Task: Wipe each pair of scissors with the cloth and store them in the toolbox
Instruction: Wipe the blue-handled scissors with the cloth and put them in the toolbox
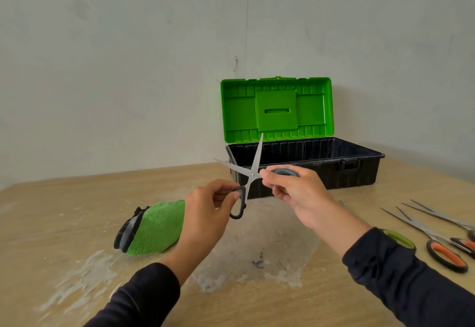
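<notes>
Nearest, on the wooden surface [77, 213], lie the green cloth [156, 226] at left and, at right, several more scissors [437, 236] with orange and green handles. Above the surface, the left hand [205, 211] pinches one grey-blue handle loop of the blue-handled scissors [250, 172] while the right hand [293, 188] curls its fingers round the other loop, the blades spread wide and pointing up. Behind them stands the toolbox [359, 170], black, its green lid [277, 108] raised against the wall.
</notes>
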Motion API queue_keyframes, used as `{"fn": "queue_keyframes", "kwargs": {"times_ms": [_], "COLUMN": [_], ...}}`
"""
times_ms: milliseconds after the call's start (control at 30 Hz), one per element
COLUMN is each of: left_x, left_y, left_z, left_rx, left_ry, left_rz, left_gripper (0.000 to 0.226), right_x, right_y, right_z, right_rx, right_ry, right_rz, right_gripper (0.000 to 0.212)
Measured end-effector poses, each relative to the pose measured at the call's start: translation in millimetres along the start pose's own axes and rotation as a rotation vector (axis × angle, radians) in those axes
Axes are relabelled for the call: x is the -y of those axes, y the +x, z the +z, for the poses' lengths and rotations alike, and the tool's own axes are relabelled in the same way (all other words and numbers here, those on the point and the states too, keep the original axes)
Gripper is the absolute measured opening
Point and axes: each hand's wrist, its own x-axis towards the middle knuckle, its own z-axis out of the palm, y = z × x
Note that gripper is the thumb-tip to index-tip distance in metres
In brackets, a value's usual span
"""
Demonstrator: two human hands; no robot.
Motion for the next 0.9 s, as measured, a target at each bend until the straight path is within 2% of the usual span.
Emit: {"fn": "queue_keyframes", "kwargs": {"times_ms": [100, 167, 267, 433, 533, 633, 700, 800, 900], "left_x": [-2, -3, -4, 4, 19, 43, 54, 56, 54], "left_y": [1, 2, 4, 14, 21, 23, 23, 22, 24], "left_z": [-3, -6, -11, -29, -46, -61, -66, -65, -65], "left_rx": [-0.057, -0.085, -0.097, -0.100, -0.069, 0.147, 0.272, 0.303, 0.208], "left_ry": [-0.040, -0.055, -0.048, 0.013, 0.239, 0.614, 0.764, 0.819, 0.761], "left_rz": [0.004, 0.010, 0.032, 0.038, 0.061, 0.062, 0.017, 0.027, 0.038], "left_gripper": [0.016, 0.015, 0.015, 0.007, 0.013, 0.031, 0.040, 0.032, 0.019], "right_x": [-3, -7, -10, -6, -4, -13, -21, -25, -26], "right_y": [-2, -4, -3, 9, 18, 25, 28, 32, 34], "right_z": [16, 28, 44, 58, 58, 51, 48, 43, 40], "right_rx": [-0.044, -0.054, -0.104, -0.140, -0.171, -0.176, -0.182, -0.163, -0.147], "right_ry": [0.310, 0.393, 0.317, 0.219, 0.243, 0.178, 0.067, -0.077, -0.150], "right_rz": [0.086, 0.101, 0.089, 0.102, 0.075, 0.034, 0.012, -0.040, -0.102], "right_gripper": [0.025, 0.023, 0.014, 0.014, 0.011, 0.011, 0.011, 0.013, 0.012]}}
